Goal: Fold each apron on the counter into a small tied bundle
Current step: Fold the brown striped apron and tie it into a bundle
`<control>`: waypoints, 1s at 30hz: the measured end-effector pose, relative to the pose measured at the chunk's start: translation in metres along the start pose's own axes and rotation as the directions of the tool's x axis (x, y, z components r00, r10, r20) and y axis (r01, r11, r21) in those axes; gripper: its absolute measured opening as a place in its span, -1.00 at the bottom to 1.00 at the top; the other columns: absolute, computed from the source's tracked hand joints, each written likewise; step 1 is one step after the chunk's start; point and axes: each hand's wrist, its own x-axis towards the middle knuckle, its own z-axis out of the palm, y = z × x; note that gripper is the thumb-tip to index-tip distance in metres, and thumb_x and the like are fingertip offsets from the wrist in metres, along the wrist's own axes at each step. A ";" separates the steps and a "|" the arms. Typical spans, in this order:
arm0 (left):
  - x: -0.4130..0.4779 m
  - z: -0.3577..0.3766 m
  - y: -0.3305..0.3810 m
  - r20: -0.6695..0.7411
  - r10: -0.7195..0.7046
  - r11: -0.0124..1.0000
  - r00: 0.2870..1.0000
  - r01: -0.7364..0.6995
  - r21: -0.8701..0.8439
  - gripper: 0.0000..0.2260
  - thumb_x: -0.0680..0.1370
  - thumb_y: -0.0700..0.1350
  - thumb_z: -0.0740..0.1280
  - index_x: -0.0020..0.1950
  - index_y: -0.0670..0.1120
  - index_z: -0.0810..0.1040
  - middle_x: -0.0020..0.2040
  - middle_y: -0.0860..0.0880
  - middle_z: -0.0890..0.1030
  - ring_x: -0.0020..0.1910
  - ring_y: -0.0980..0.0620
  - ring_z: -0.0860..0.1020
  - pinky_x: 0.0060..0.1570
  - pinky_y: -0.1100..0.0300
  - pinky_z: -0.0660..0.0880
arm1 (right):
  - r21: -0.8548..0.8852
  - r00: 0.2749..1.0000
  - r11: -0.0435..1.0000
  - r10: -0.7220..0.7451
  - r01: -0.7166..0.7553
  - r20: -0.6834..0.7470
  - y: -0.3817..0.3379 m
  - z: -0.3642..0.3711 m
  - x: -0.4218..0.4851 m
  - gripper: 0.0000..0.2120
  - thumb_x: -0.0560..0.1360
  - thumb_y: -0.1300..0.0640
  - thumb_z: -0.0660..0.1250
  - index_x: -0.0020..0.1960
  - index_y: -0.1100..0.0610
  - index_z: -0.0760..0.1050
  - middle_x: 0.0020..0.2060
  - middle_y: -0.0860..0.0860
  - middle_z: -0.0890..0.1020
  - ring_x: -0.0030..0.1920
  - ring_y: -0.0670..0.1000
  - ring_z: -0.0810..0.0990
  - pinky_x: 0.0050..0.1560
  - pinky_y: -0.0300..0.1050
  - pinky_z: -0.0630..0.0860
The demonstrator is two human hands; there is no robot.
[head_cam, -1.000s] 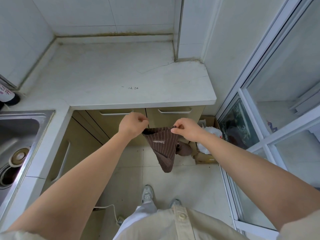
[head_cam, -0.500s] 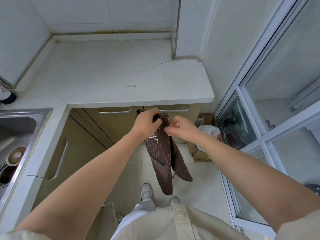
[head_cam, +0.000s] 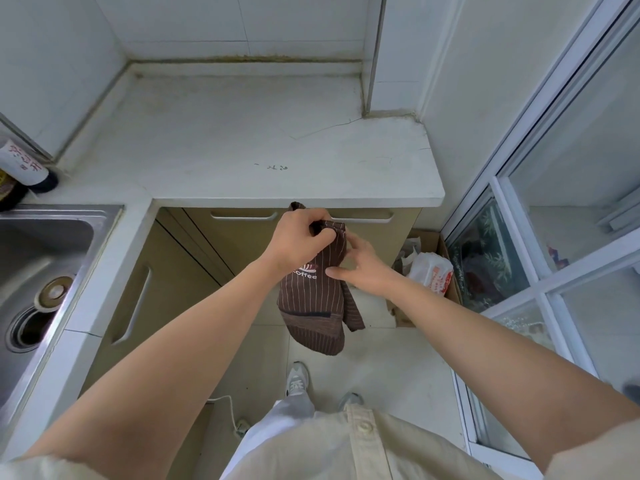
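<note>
A brown pinstriped apron (head_cam: 317, 303) with a white "Coffee" logo hangs folded lengthwise in the air, in front of the cabinet drawers and below the counter edge. My left hand (head_cam: 299, 242) grips its gathered top edge in a fist. My right hand (head_cam: 362, 265) is beside the apron's right side at logo height, thumb on the front of the cloth and fingers behind it. The apron's lower part dangles above the floor. The white counter (head_cam: 242, 147) bears no cloth.
A steel sink (head_cam: 38, 271) is set into the counter at the left, with a bottle (head_cam: 24, 166) behind it. A cardboard box with a white bag (head_cam: 431, 271) stands on the floor at the right, by the sliding glass door (head_cam: 540, 216). My shoes are below.
My two hands came together, doubling the apron over lengthwise. My left hand took over the top edge, and my right hand slid down to the cloth's side.
</note>
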 end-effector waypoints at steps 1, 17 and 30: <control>-0.001 -0.002 0.002 -0.005 0.015 1.000 1.000 -0.015 -0.009 -0.88 0.42 -0.08 0.24 -0.28 -0.06 0.51 -0.40 -0.02 0.52 -0.41 0.09 0.42 -0.37 0.16 0.38 | -0.030 1.000 0.999 0.014 -0.014 0.020 -0.002 0.003 0.003 -0.51 0.49 -0.03 0.44 0.36 0.09 0.46 0.53 -0.02 0.20 0.53 0.07 0.11 0.51 0.17 0.12; 0.006 -0.085 -0.068 -0.495 -0.285 0.953 0.821 0.187 -0.238 -0.92 0.50 -0.14 0.26 -0.16 -0.10 0.52 -0.30 -0.09 0.57 -0.35 0.04 0.47 -0.33 0.11 0.41 | 0.189 0.968 0.979 0.029 -0.079 0.250 -0.047 0.012 0.039 -0.61 0.50 -0.22 0.34 -0.12 0.12 0.60 -0.14 -0.05 0.71 -0.10 -0.06 0.68 0.04 -0.16 0.52; 0.074 -0.139 -0.121 -0.275 -0.194 0.965 0.942 0.132 -0.227 -0.88 0.43 -0.10 0.23 -0.24 -0.08 0.53 -0.36 -0.10 0.51 -0.33 -0.01 0.46 -0.29 0.01 0.49 | -0.013 0.995 1.000 0.014 -0.015 -0.096 -0.075 0.043 0.124 -0.90 0.48 0.15 0.36 -0.07 0.18 0.55 -0.04 0.00 0.60 0.00 0.01 0.56 0.03 -0.09 0.48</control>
